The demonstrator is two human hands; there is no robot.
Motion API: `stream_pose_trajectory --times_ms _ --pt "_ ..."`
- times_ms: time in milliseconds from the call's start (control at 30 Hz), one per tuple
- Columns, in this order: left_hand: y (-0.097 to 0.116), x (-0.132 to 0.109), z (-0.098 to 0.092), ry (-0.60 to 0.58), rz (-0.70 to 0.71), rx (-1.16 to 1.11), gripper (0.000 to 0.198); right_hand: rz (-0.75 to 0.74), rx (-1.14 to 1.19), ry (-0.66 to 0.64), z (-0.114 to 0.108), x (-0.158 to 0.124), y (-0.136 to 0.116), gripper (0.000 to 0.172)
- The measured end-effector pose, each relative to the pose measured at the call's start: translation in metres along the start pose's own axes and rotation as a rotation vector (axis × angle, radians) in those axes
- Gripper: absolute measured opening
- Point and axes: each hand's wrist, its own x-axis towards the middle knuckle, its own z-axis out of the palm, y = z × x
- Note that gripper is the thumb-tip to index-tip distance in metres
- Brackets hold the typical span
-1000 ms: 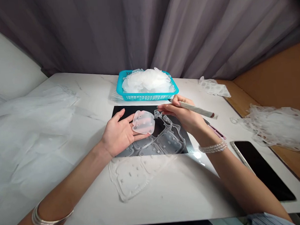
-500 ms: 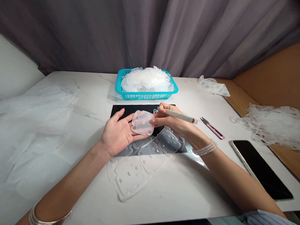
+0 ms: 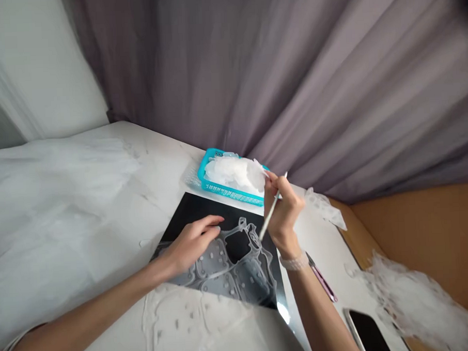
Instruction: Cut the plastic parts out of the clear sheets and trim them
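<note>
My right hand [image 3: 282, 209] is at the right end of a blue basket [image 3: 230, 194]. Its fingertips pinch a thin translucent piece [image 3: 258, 169] over the white pile [image 3: 234, 170] in the basket. A slim white pen-like tool [image 3: 270, 215] is also held in that hand, pointing down. My left hand [image 3: 190, 244] lies over a black sheet [image 3: 191, 211], fingers stretched out and holding nothing. Beside its fingers is a clear moulded sheet [image 3: 216, 259] of rounded shapes, with one cut-out where black shows through. Whether the left hand presses on it, I cannot tell.
Pink-handled snips [image 3: 323, 280] and a phone [image 3: 368, 335] lie to the right. Clear scraps [image 3: 418, 302] are heaped at the right edge. A large pile of translucent sheets [image 3: 57, 219] covers the left. Behind the table [image 3: 159, 158] hangs a grey curtain [image 3: 183, 69].
My right hand has carried the translucent piece from above my left palm to the basket. My left hand has turned over onto the black sheet. The head view has tilted.
</note>
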Motion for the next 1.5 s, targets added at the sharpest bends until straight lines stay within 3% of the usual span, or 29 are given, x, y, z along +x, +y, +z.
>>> stream_pose_trajectory --times_ms 67,133,233,333,433,533,633,767,967,1100,1267,1500 --pt "-0.002 -0.001 0.001 0.045 0.142 0.255 0.038 -0.077 0.008 -0.121 0.032 0.024 0.008 0.025" --pt "-0.006 -0.002 0.0 0.078 0.26 0.48 0.039 -0.116 0.046 -0.326 0.064 0.037 0.011 0.021" --pt "-0.014 0.001 -0.004 0.112 0.373 0.748 0.04 -0.145 0.077 -0.493 0.089 0.03 0.01 0.015" --pt "-0.021 0.005 -0.007 0.152 0.417 0.989 0.037 -0.117 0.053 -0.482 0.07 -0.001 0.011 0.014" --pt "-0.025 0.005 -0.008 0.172 0.392 1.104 0.034 0.053 -0.079 -0.414 0.015 -0.033 0.02 0.012" --pt "-0.027 0.004 -0.007 0.177 0.361 1.109 0.032 0.247 -0.208 -0.48 -0.04 -0.058 0.035 0.023" --pt "-0.029 0.005 -0.004 0.17 0.344 1.126 0.027 0.434 -0.255 -0.535 -0.068 -0.076 0.05 0.036" --pt "-0.032 0.007 -0.002 0.159 0.342 1.152 0.023 0.548 -0.193 -0.551 -0.061 -0.09 0.059 0.038" --pt "-0.032 0.013 -0.007 0.198 0.335 1.198 0.023 0.388 -0.129 -0.59 -0.037 -0.089 0.05 0.017" --pt "-0.03 0.018 -0.015 0.232 0.33 1.207 0.022 0.401 -0.116 -0.577 -0.039 -0.086 0.05 0.022" --pt "-0.032 0.022 -0.019 0.25 0.338 1.21 0.019 0.396 -0.054 -0.665 -0.047 -0.09 0.047 0.023" --pt "-0.025 0.034 -0.019 0.32 0.365 1.23 0.023 0.482 -0.065 -0.48 -0.037 -0.07 0.072 0.027"
